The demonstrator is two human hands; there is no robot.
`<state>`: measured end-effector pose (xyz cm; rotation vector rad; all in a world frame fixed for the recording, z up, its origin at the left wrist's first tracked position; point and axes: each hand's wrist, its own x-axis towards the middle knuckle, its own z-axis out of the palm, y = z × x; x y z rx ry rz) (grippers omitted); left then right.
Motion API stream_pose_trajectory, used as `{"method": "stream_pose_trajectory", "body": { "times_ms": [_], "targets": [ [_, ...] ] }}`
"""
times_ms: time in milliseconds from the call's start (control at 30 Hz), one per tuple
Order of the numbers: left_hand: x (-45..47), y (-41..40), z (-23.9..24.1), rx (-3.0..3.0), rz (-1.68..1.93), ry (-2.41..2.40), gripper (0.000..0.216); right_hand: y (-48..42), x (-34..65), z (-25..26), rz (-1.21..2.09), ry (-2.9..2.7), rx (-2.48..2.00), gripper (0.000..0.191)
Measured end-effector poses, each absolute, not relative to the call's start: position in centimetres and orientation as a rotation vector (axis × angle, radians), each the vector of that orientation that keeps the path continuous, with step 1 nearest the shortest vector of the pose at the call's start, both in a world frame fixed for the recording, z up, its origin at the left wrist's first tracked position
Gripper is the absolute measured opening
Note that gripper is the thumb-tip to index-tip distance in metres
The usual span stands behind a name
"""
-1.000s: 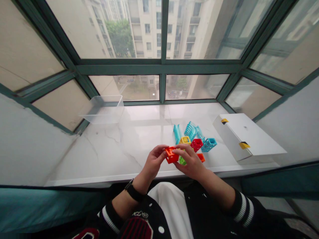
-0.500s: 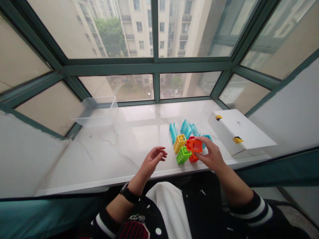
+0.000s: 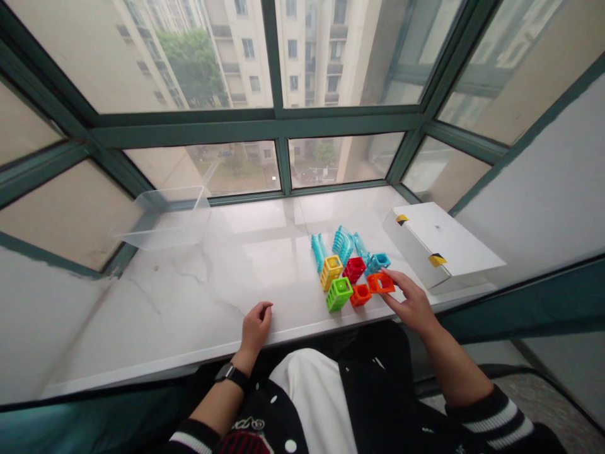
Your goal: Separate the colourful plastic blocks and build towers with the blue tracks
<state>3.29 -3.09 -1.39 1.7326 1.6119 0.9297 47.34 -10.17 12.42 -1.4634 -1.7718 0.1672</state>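
Note:
My right hand (image 3: 412, 304) grips an orange hollow toy block (image 3: 375, 288) between thumb and fingers, at the right end of a cluster of plastic pieces. Beside it on the white sill stands another orange block (image 3: 360, 296), with a green block (image 3: 338, 296) to its left. Behind these are a yellow block (image 3: 331, 273), a red block (image 3: 354, 271) and a blue block (image 3: 377, 263). Three light-blue pieces, a straight one (image 3: 318, 253), a curved ribbed one (image 3: 343, 243) and one partly hidden (image 3: 362, 246), lie farthest back. My left hand (image 3: 256, 326), fingers curled and holding nothing, hovers by the front edge.
A clear plastic bin (image 3: 179, 236) stands at the back left of the sill (image 3: 265, 258). To the right is a white box (image 3: 451, 243) with yellow-and-black tape tabs. Green-framed windows (image 3: 255, 129) enclose the sill.
My right hand has brought the orange block lower and slightly right, uncovering the red and blue blocks. My left hand has drawn back leftward and its fingers have curled in. The view has shifted slightly.

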Motion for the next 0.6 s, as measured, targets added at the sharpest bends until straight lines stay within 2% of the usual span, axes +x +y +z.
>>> {"method": "stream_pose_trajectory", "body": {
  "times_ms": [600],
  "targets": [
    [3.8, -3.1, -1.4, 1.863, 0.824, 1.602, 0.028, -8.4, 48.0, 6.5, 0.373, -1.808, -1.536, 0.047]
  ]
}}
